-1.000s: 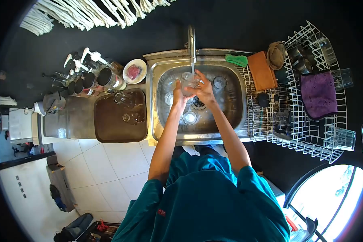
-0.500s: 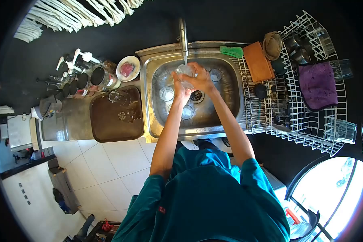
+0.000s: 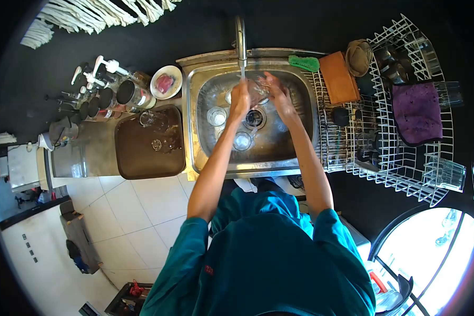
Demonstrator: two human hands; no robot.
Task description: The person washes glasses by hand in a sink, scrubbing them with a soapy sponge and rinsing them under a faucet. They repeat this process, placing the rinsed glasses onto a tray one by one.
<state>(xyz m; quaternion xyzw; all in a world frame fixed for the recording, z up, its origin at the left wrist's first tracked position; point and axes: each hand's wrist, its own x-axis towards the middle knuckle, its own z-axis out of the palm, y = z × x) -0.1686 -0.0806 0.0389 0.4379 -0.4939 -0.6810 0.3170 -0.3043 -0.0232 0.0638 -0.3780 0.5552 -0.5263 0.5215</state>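
Over the upper middle of the sink [image 3: 295,142], my left hand [image 3: 240,100] is closed around a clear glass [image 3: 256,94], just under the faucet [image 3: 240,39]. Water runs from the spout onto this hand. To the right, my right hand [image 3: 280,99] is beside the glass with its fingers apart and curved; whether a fingertip touches the glass is hard to make out. Down in the basin are a clear glass [image 3: 216,116] at the left and another glass [image 3: 242,141] near the drain [image 3: 255,119].
Left of the sink are a brown tray [image 3: 147,171] with glassware, a plate [image 3: 178,84] with a pink item, and pump bottles. On the right are a green sponge [image 3: 304,63], an orange cloth [image 3: 339,79], and a wire rack [image 3: 400,181] with a purple cloth [image 3: 417,113].
Both hands were together around the glass under the water. My right hand has come away to the right, and my left hand has shifted slightly right and up.
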